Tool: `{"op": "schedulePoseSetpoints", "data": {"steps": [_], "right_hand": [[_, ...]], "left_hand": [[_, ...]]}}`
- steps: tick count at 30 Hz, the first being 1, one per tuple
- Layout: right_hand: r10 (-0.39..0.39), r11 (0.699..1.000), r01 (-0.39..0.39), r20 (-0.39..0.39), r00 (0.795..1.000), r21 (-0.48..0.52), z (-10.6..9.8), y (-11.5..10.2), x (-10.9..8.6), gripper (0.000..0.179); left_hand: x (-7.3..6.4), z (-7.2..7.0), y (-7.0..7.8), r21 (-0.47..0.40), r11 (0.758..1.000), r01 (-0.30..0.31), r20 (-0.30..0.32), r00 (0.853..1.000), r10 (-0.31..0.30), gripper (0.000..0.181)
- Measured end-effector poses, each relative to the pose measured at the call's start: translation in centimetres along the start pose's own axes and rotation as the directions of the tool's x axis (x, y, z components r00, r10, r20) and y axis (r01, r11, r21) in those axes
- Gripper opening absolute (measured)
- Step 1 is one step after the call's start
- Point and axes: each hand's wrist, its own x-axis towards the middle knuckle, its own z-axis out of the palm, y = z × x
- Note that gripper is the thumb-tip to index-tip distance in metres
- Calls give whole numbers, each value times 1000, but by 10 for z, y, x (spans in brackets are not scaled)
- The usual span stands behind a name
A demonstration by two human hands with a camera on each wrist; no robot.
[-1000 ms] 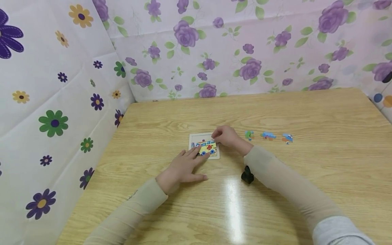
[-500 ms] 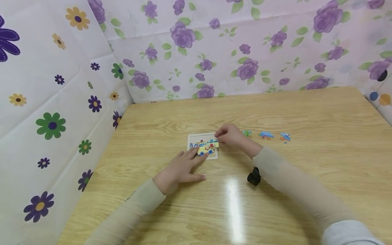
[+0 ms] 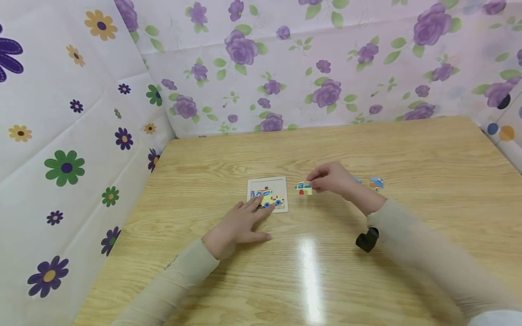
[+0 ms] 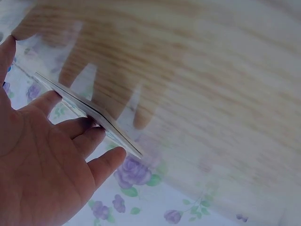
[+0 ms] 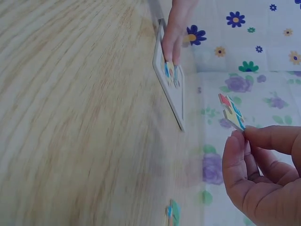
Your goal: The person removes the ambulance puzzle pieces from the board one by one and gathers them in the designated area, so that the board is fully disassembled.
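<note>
A yellow jigsaw piece (image 3: 303, 188) with blue windows and a red patch is pinched between the thumb and fingers of my right hand (image 3: 332, 177), raised off the table to the right of the puzzle board. In the right wrist view the same piece (image 5: 232, 112) stands out from the fingertips. My left hand (image 3: 238, 224) lies with spread, straight fingers over the lower left of the white-framed puzzle board (image 3: 285, 183). Part of a yellow vehicle picture (image 3: 278, 199) shows in the board; fingers cover some of it. From the left wrist, the fingertips touch the board's edge (image 4: 103, 117).
Loose blue and orange jigsaw pieces (image 3: 376, 182) lie on the wooden table (image 3: 228, 158) beyond my right hand, partly hidden by it. A green piece (image 5: 174, 213) shows low in the right wrist view. Flowered cloths (image 3: 240, 90) stand behind and at the left.
My right hand has lifted the yellow piece out of the board and carried it to the right. The left hand keeps its place on the board.
</note>
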Motion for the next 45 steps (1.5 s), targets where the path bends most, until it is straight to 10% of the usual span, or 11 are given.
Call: {"op": "schedulePoseSetpoints", "data": {"steps": [45], "right_hand": [[155,976,-166,-87,984,-138,-102,80,-74,30]], "left_hand": [[-1,4,-4,-49,999,-22,-18,1000,21,80]]}}
